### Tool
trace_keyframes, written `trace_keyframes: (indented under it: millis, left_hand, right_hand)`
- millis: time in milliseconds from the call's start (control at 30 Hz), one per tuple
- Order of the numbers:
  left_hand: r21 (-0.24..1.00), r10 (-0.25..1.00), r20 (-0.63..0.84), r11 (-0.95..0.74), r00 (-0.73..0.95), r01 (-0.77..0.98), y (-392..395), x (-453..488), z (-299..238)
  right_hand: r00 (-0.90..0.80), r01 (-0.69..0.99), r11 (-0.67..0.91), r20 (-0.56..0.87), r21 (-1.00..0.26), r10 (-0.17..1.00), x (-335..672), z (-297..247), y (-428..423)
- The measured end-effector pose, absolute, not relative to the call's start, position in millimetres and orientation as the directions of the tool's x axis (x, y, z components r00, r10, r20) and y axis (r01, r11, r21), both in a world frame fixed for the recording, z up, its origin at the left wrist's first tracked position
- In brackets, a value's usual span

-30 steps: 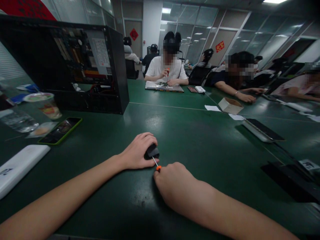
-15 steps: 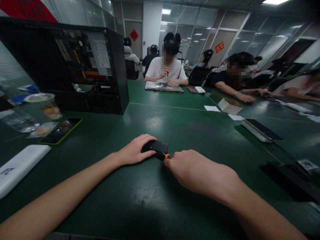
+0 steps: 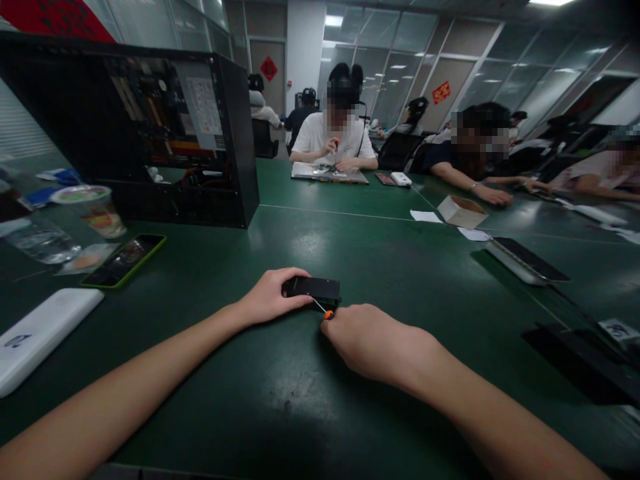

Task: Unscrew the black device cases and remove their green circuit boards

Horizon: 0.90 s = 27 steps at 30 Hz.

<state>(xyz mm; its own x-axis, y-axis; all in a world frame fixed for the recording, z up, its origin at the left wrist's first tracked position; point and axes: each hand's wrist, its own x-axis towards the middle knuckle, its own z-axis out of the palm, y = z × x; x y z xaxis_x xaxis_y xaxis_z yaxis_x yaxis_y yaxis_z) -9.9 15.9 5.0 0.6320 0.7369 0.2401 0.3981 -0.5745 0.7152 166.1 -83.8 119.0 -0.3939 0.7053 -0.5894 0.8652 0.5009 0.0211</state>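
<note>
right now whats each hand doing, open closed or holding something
Left hand: closed on one end of a black block.
Right hand: closed, holding a screwdriver with an orange collar, shaft pointing toward the block.

Beyond the left hand (image 3: 270, 297) and the right hand (image 3: 370, 339), bare green tabletop (image 3: 395, 267) gives a wide lane forward, walled on the left by the tall black computer case (image 3: 236, 140) and edged on the right by the small box (image 3: 461, 213) and the dark-topped device (image 3: 533, 260). Between the hands, the black part (image 3: 320, 289) and the screwdriver (image 3: 329, 315) block the direct way across; farther left, the phone (image 3: 124, 262) and white slab (image 3: 50, 333) narrow any low passage on that side.
</note>
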Motion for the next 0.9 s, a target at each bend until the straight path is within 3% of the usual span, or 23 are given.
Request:
trace_keyframes:
  millis: [167, 367, 900]
  left_hand:
    - [0.769, 0.757, 0.175, -0.504, 0.63, 0.393, 16.3, -10.8, 8.6]
    - [0.819, 0.78, 0.132, -0.434, 0.612, 0.375, 18.5, -10.6, 7.5]
    - [0.797, 0.79, 0.15, -0.453, 0.594, 0.4, 16.9, -9.4, 5.9]
  right_hand:
    - [-0.415, 0.877, 0.48, -0.548, -0.029, 0.726, 179.1, 120.6, -85.3]
    - [-0.478, 0.875, 0.47, -0.373, -0.118, 0.795, 211.5, 123.5, -85.3]
    - [-0.397, 0.916, 0.384, -0.42, -0.119, 0.816, 229.0, 124.2, -85.3]
